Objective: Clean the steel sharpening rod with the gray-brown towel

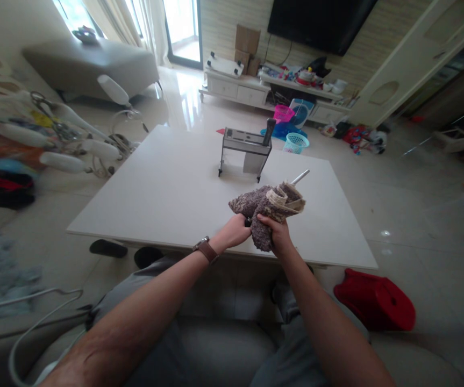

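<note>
My left hand (234, 231) is closed near the table's front edge, on the dark end of a tool that mostly lies hidden in a cloth. A bright, slim metal rod (301, 176) sticks out of the cloth's far side, and looks like part of the same tool; a sharpening steel is possible. My right hand (278, 234) grips the fuzzy brown-grey cloth (261, 223), bunched around the tool, thumb on top. Beyond them a knife rack (242, 138) stands on the white table (167, 183), with one black-handled knife (270, 130) in its right side.
A red plastic stool (377, 301) is on the floor at the right. Behind the table are a light-blue basket (296, 141) and a pink basket (283, 113). A lamp with white shades (64, 161) stands left of the table. A low TV cabinet (235, 88) runs along the wall.
</note>
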{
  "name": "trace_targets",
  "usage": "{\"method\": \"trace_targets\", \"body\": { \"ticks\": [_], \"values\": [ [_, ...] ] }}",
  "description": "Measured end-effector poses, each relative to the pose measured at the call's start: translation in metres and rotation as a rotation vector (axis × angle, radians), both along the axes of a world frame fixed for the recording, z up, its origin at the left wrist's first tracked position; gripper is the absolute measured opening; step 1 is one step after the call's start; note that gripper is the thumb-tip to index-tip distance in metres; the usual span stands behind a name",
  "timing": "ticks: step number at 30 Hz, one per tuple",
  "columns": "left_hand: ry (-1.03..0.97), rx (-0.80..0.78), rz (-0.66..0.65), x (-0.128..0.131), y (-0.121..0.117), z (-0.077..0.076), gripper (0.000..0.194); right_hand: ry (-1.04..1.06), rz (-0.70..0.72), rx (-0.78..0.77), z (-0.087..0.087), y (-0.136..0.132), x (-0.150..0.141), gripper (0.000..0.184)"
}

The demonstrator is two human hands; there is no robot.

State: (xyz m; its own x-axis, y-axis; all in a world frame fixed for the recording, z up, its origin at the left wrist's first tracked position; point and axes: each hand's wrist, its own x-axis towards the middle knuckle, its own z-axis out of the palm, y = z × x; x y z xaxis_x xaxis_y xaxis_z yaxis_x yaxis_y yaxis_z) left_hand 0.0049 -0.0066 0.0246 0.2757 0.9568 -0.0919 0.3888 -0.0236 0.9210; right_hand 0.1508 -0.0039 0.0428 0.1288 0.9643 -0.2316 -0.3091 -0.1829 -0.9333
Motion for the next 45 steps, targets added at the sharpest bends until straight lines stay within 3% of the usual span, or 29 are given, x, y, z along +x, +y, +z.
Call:
{"method": "trace_targets", "body": {
  "ticks": [45],
  "values": [
    [0.001,-0.033,-0.016,-0.0012,-0.0003,-0.0006,0.033,0.005,0.006,0.000,-0.0033,0.0007,-0.0007,0.038]
  ]
}}
